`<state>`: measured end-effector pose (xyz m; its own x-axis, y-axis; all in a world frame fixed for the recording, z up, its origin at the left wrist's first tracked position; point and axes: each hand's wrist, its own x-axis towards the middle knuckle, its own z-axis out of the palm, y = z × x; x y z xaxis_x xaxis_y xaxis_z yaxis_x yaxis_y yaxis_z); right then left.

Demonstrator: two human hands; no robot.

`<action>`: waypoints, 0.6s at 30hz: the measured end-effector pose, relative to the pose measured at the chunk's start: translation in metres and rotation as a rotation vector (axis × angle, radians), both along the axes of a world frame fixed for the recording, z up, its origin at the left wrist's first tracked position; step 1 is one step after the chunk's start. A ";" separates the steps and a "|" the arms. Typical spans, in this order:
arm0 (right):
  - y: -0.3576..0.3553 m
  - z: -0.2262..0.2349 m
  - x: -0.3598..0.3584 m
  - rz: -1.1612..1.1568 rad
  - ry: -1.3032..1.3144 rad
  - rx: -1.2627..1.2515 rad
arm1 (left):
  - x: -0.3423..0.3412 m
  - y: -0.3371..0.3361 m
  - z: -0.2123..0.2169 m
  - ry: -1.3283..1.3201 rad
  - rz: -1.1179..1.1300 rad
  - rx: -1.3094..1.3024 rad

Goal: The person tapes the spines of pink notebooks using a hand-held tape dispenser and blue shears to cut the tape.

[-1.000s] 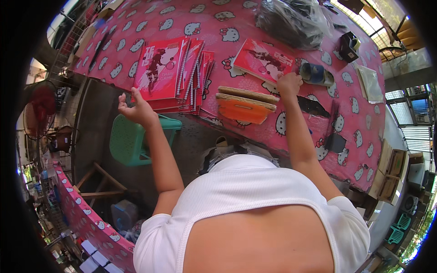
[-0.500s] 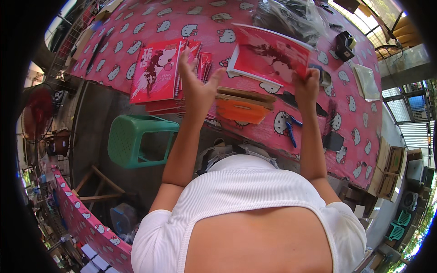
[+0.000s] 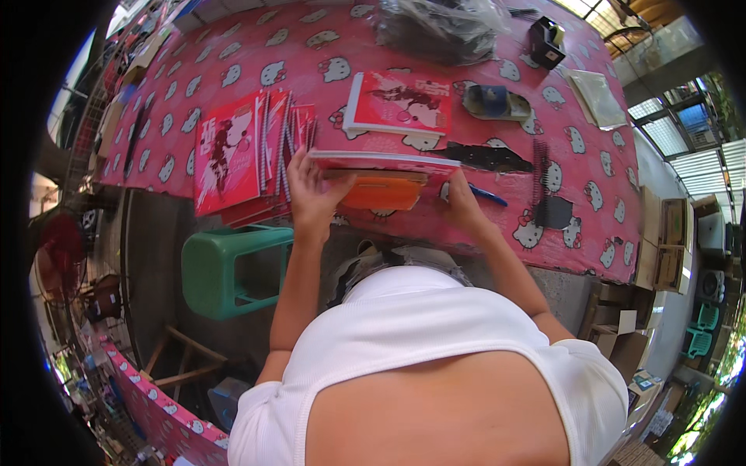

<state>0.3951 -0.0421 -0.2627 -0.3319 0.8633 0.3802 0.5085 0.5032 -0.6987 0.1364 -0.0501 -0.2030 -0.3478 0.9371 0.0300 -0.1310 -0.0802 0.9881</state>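
Between my hands is an unbound notebook block (image 3: 381, 160) with white page edges and a red cover, tipped so mostly its long edge shows. At its left end my left hand (image 3: 312, 198) grips it, thumb toward me. My right hand (image 3: 464, 203) holds the opposite end, its fingers partly hidden. Just below the block sits an orange piece with a brown upper edge (image 3: 382, 194), partly covered by it. Beyond lies a pile of red-covered sheets (image 3: 406, 105). Spiral-bound red notebooks (image 3: 228, 151) are stacked on the left of the pink patterned table (image 3: 299, 58).
Blue-handled pliers (image 3: 488, 196) lie beside my right hand. Farther right are a black wire spiral (image 3: 541, 175), a slipper (image 3: 497, 102) and a black tape dispenser (image 3: 547, 43). A clear plastic bag (image 3: 439, 31) lies at the back. A green stool (image 3: 221, 268) stands left, below the table edge.
The red-covered block came down and toward me from over the pile and tipped onto its edge. My left hand, open in the air before, now grips its left end. The view has shifted.
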 end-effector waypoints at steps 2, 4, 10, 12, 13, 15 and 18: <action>-0.011 0.008 -0.021 -0.046 0.209 -0.222 | 0.008 -0.003 -0.006 0.056 -0.055 -0.066; -0.023 0.015 -0.022 -0.034 0.293 -0.347 | 0.019 -0.006 -0.016 0.294 -0.115 -0.044; 0.031 0.027 0.089 -0.606 -0.138 -0.094 | 0.001 0.001 0.006 0.622 0.008 0.215; 0.054 0.009 0.154 -0.880 -0.482 -0.037 | 0.018 0.001 0.031 0.820 0.050 0.417; 0.058 0.007 0.162 -1.005 -0.617 -0.125 | 0.028 0.000 0.038 0.929 0.016 0.422; 0.065 0.002 0.171 -0.960 -0.671 -0.210 | 0.055 0.005 0.050 1.139 -0.044 0.449; 0.062 0.031 0.137 -0.605 -0.281 -0.238 | 0.079 0.005 0.052 1.300 -0.169 0.479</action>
